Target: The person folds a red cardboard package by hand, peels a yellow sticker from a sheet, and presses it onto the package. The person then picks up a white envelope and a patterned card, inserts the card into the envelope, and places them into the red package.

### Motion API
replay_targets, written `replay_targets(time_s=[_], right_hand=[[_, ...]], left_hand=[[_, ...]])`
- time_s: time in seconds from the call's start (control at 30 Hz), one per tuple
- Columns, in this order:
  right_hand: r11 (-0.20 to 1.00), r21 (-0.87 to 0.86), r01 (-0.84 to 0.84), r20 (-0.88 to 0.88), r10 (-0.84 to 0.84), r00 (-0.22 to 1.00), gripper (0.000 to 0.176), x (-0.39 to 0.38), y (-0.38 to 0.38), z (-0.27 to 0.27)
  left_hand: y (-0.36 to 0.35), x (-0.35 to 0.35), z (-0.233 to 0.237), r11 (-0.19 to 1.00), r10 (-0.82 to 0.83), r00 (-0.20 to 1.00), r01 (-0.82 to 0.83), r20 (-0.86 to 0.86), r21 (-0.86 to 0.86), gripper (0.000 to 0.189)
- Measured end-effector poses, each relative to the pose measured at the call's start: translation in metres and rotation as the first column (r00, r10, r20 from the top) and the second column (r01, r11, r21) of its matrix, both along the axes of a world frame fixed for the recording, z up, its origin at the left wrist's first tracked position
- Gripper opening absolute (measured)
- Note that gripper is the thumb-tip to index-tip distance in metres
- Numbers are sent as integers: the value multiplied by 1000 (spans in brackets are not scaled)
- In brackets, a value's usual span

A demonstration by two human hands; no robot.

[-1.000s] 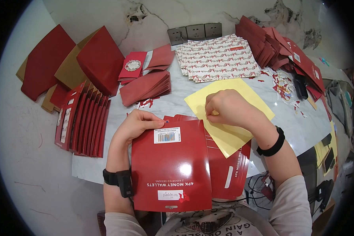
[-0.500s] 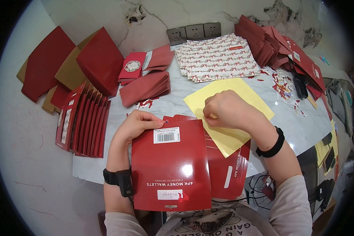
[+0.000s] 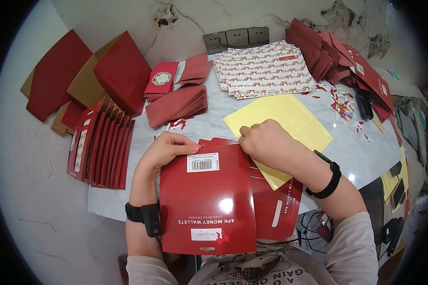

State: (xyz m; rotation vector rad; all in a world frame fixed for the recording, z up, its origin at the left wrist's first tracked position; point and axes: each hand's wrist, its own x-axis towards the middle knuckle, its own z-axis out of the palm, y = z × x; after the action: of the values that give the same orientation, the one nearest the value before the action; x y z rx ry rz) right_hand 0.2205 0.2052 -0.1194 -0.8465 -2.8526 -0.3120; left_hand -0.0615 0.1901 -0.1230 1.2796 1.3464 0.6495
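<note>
The red card [image 3: 207, 194] sits at lower centre, across the desk [image 3: 366, 161]'s near edge. It looks light, thin and fairly stiff; expect its glossy face to slip and its edges to crease, so the top corners seem your best hold. Your left hand [image 3: 169, 148] has its grip pinched on the top-left corner. Your right hand [image 3: 266, 140] is at the top-right corner, fingertips hidden; I cannot tell that grip's state. Beneath, to the right, a second card [image 3: 283, 225] and an overlapping yellow sheet [image 3: 295, 116] could snag. A patterned stack [image 3: 266, 71] lies upper centre.
</note>
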Motion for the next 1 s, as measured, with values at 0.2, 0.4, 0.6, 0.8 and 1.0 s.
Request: replay_targets(time_s=[0.2,0.4,0.6,0.8,1.0], right_hand=[[999,-34,34,-30,-35,999,7,3,6,1],[981,-192,36,-104,-57,993,10,12,18,7],[912,-409,44,-244,-155,957,9,19,29,8],[838,-526,148,-374,-384,845,9,14,26,11],[911,-387,-143,-665,-167,728,10,-6,9,1]], left_hand=[[1,-3,-1,1000,-14,1000,14,-5,7,16],[0,0,1,1000,-9,1000,9,-2,4,16],[0,2,0,1000,-2,1000,2,19,7,16],[-3,10,-4,998,-20,999,19,28,53,16],[-9,26,-1,994,-47,996,40,74,97,16]])
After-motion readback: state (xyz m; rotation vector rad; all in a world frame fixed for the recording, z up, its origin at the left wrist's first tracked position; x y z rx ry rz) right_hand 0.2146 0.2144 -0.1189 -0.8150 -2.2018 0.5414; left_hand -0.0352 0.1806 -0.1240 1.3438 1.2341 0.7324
